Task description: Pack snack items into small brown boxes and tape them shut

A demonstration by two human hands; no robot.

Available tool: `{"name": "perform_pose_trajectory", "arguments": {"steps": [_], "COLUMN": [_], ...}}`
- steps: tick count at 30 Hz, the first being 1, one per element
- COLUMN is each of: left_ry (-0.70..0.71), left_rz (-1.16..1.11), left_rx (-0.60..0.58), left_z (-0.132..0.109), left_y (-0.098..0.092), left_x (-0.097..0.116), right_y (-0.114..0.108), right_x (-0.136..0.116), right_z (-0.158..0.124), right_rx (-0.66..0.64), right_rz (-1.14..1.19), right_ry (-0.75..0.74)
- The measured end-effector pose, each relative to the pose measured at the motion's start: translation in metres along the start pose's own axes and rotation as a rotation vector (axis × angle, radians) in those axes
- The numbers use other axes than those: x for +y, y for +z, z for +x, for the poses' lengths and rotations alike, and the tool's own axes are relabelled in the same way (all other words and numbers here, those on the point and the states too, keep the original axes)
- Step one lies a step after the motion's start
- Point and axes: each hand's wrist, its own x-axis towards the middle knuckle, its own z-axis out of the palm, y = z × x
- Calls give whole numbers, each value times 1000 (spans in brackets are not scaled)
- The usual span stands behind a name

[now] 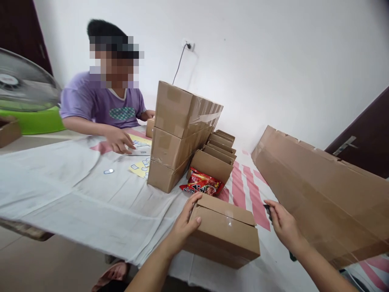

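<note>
Gripping the left end of a small brown box [227, 239], the left hand [184, 222] has its thumb on top and its fingers by the far edge. The box sits near the front of the worktop [75, 190]. Its top is closed, with a thin gap along one flap and shiny clear tape [229, 222]; its inside is hidden. Just to the right, the right hand [283, 225] pinches a small dark thing [267, 207], but I can't tell what that is.

Past the box, a red packet [203, 184] leans at the mouth of an open box [214, 162]. More open boxes [223, 140] stand in a row behind it. Beside them, closed boxes [170, 144] are piled three high. A big cardboard box [316, 190] stands on the right. Across the worktop, a person in a purple shirt [92, 97] has one hand at a white box [142, 151].
</note>
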Motion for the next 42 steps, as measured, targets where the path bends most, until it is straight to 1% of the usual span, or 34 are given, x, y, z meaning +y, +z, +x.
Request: {"name": "perform_pose_trajectory", "arguments": {"steps": [1,3,5,6,8,10,12,14,16,19,23,28,32,36,39,41,42], "left_ry": [4,16,30,38,55,75,87,85,79,75,68,16,14,2,-6,-8,-10], "left_rz": [4,9,10,8,6,-1,-7,-6,-2,7,16,-10,-15,-26,-35,-38,-36], "left_rx": [1,7,10,14,21,25,24,20,21,32,27,22,32,27,21,20,21], "left_z": [0,1,2,3,3,3,3,2,2,2,2,2,2,1,1,2,2], "left_y": [0,1,2,3,3,3,3,3,3,3,3,4,4,3,3,3,3], "left_x": [0,0,-1,-1,-2,-3,-3,-3,-3,-4,-4,-1,-2,-3,-3,-3,-3], "right_y": [-2,2,14,21,37,50,56,58,55,45,31,14,3,-3,-2,2,5], "right_x": [-22,-64,-98,-111,-131,-144,-154,-161,-163,-160,-143,-118,-101,-89,-87,-91,-95], "right_z": [13,35,50,56,66,73,78,80,80,77,70,57,45,38,38,40,41], "right_rx": [-41,-150,-281,-307,-338,-361,-395,-421,-442,-466,-506,-532,-510,-493,-402,-326,-308], "right_rz": [23,73,62,35,-58,-158,-228,-265,-280,-292,-377,-444,-444,-446,-397,-358,-345], "right_ry": [-68,-242,-404,-483,-621,-741,-840,-900,-924,-943,-950,-947,-913,-868,-844,-852,-864]}}
